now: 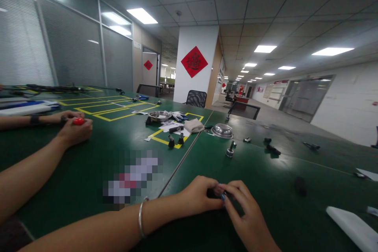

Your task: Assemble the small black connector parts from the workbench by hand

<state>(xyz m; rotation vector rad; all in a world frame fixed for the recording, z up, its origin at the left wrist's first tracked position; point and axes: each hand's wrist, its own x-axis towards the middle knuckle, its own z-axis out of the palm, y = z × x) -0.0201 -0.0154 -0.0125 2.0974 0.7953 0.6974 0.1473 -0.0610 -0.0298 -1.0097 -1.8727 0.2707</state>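
Observation:
My left hand (198, 193), with a silver bangle (141, 218) on its wrist, is closed in a pinch just above the green table (189, 165). My right hand (246, 210) meets it at the fingertips, thumb and fingers pressed together. Something small with a bluish tint (223, 196) shows between the two hands; it is too small and too covered to name. Nearest beyond the hands on the table is a small metal fitting with an upright dark stem (230, 149).
At the left, another person's hands (75, 128) hold a red object (78, 121). Metal bowls (223, 130), a cloth (194, 125) and small black parts (272, 149) lie farther back. A blurred flat item (132, 179) is left of my hands; a white object (351, 226) is at right.

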